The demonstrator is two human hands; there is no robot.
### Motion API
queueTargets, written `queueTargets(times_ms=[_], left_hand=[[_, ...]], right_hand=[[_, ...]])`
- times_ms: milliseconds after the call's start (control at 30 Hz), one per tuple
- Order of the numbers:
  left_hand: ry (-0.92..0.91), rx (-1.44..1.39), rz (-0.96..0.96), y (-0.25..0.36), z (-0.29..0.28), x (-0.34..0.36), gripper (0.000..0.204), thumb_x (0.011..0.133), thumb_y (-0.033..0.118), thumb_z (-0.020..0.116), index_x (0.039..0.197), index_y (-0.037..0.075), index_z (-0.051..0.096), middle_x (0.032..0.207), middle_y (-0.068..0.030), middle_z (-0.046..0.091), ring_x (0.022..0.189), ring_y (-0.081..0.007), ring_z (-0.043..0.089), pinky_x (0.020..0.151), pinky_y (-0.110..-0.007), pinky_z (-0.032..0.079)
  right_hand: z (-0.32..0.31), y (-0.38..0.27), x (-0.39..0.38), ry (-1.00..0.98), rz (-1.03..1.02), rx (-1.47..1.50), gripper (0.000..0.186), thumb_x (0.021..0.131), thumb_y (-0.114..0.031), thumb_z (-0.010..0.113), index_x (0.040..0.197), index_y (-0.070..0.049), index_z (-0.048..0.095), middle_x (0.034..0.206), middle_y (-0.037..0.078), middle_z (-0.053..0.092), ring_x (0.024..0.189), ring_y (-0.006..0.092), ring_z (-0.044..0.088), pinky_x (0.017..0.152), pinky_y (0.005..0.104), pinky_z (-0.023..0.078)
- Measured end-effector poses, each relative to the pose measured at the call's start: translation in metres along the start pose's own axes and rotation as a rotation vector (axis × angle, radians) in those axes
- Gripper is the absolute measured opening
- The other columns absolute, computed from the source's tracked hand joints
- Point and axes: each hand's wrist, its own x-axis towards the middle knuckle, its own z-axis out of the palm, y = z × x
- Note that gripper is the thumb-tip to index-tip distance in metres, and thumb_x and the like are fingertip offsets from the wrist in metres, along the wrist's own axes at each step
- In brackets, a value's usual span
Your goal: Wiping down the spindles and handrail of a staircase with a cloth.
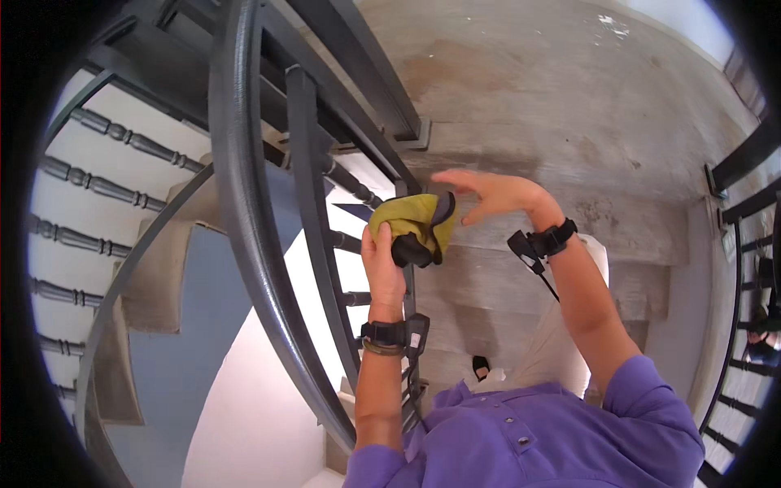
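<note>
"Where is the cloth (416,211)?"

"Mid-scene, just right of the bars (309,187); the left hand (380,259) grasps its near left edge, thumb laid on the yellow-green side; the rest bunches up, dark-trimmed, with a black part at the near side; whether it touches the bars I cannot tell."

"And the right hand (500,195)?"

"Holding nothing; it is spread beside the cloth, to the right, with a gap between."

"Which step is this?"

"I'd judge it to be handling or arranging the cloth; a next move would call for a firm left grip and, if both hands are wanted, the right closing on the loose dark edge."

"Anything in the way?"

"A handrail (233,179) curves along the left; with the bars, it leaves the left hand little room that side; a post (358,65) stands beyond, on the far side; each wrist wears a strap, left (382,333) and right (557,236); a cable (549,286) hangs from the right one and might snag; steps (634,228) lie below, so footing matters."
</note>
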Motion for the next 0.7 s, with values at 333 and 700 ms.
queueTargets(times_ms=[333, 700], left_hand=[[-0.01, 0.624, 0.326, 0.024, 0.01, -0.016, 0.029, 0.099, 0.019, 0.044, 0.116, -0.001, 0.056, 0.109, -0.0091, 0.053, 0.101, -0.0187, 0.049, 0.089, -0.032, 0.038], [0.599, 1.523, 0.57, 0.011, -0.141, -0.023, 0.062, 0.095, 0.03, 0.043, 0.146, -0.001, 0.025, 0.131, -0.0341, 0.043, 0.12, -0.0479, 0.043, 0.104, -0.054, 0.027]], right_hand=[[0.066, -0.033, 0.043, 0.303, -0.375, 0.195, 0.049, 0.081, 0.006, 0.051, 0.128, -0.007, 0.051, 0.122, 0.01, 0.061, 0.114, 0.0257, 0.057, 0.098, 0.0336, 0.043], [0.115, -0.105, 0.088, 0.647, -0.527, -0.227, 0.049, 0.074, 0.004, 0.06, 0.12, -0.013, 0.058, 0.124, 0.015, 0.052, 0.118, 0.0307, 0.051, 0.097, 0.0383, 0.044]])
